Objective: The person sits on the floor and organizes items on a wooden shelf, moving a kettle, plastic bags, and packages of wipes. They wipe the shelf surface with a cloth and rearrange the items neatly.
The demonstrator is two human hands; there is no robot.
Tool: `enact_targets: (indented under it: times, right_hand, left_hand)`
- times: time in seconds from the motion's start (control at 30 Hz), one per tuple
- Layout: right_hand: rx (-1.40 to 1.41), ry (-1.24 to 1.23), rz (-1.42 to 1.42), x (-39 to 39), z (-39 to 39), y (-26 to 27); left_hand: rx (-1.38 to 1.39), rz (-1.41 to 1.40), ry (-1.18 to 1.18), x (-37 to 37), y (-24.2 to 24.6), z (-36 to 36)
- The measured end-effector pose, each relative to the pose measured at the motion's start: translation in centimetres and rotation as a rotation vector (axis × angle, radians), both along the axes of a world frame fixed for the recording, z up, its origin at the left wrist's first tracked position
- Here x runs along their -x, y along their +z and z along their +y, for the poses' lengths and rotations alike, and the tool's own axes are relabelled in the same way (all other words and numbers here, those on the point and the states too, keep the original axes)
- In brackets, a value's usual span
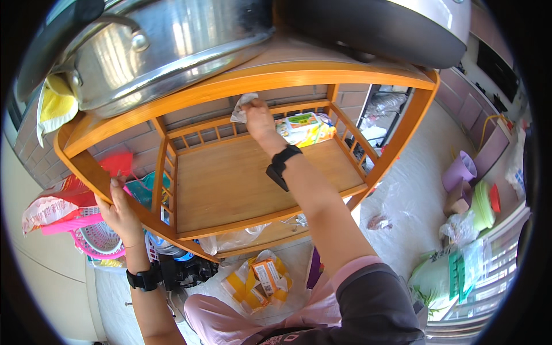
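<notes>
A wooden shelf rack (254,82) stands before me, its middle board (228,181) ringed by low slatted rails. My right hand (260,117) is closed on a crumpled white wipe (244,108) near the back rail. To its right a packet of wet wipes (306,128) lies on the board's back corner. My left hand (120,211) rests against the rack's left front post, its fingers partly behind the wood; whether it grips the post I cannot tell. Each wrist wears a black band.
A steel pot (164,47) and a dark pan (375,30) stand on the rack's top, with a yellow cloth (58,103) at the left. Pink baskets (97,237) are at lower left. A bag with boxes (261,280) lies on the floor by my knees.
</notes>
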State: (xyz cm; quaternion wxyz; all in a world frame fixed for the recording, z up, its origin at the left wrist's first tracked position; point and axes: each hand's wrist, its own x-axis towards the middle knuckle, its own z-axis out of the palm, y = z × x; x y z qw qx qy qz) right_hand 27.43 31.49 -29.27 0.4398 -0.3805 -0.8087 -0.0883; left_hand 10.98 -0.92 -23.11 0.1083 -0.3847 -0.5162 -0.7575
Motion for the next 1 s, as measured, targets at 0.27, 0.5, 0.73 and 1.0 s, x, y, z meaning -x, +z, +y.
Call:
enact_targets:
  times: [0.27,0.5,0.73,1.0]
  right_hand:
    - [0.159,-0.787,-0.241,-18.6,4.9,4.4]
    - [0.192,-0.665,-0.540,-20.7,4.8,1.3]
    - [0.045,-0.547,-0.507,-21.1,6.4,0.6]
    - [-0.040,-0.562,-0.915,-22.0,7.5,0.7]
  left_hand:
    - [0.048,0.055,0.082,-0.3,0.3,-0.1]
    - [-0.016,0.138,0.136,-0.3,0.3,0.2]
    - [0.038,0.125,0.165,-0.3,0.5,0.2]
    - [0.065,0.203,0.171,0.9,0.1,0.0]
